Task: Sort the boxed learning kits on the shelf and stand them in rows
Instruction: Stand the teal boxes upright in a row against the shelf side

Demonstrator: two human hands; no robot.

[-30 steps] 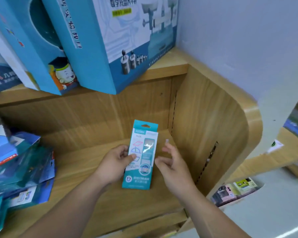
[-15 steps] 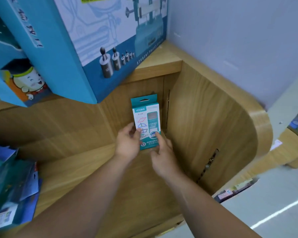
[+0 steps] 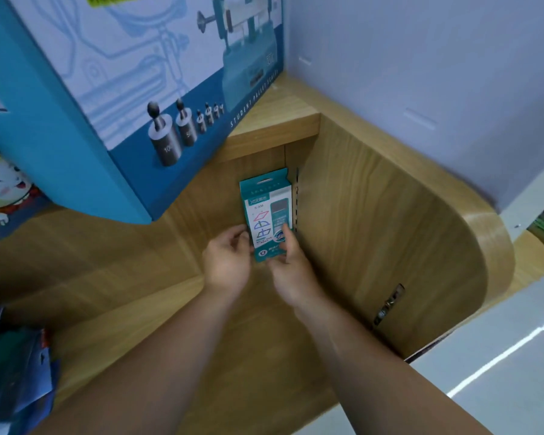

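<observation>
A small teal and white boxed kit (image 3: 266,208) stands upright against the back panel in the far right corner of the wooden shelf (image 3: 157,312). My left hand (image 3: 228,262) grips its lower left edge with the fingertips. On its lower right side rests my right hand (image 3: 291,265), thumb pressed on the front. The bottom of the box is hidden behind my fingers.
A big blue balance-scale box (image 3: 132,89) sits on the shelf above and overhangs the left of the opening. A loose pile of blue packets (image 3: 13,372) lies at the lower shelf's left end. The curved wooden side panel (image 3: 390,233) closes the right.
Both hands carried the kit from the front middle of the shelf back into the far right corner and stood it upright. The camera moved closer and lower.
</observation>
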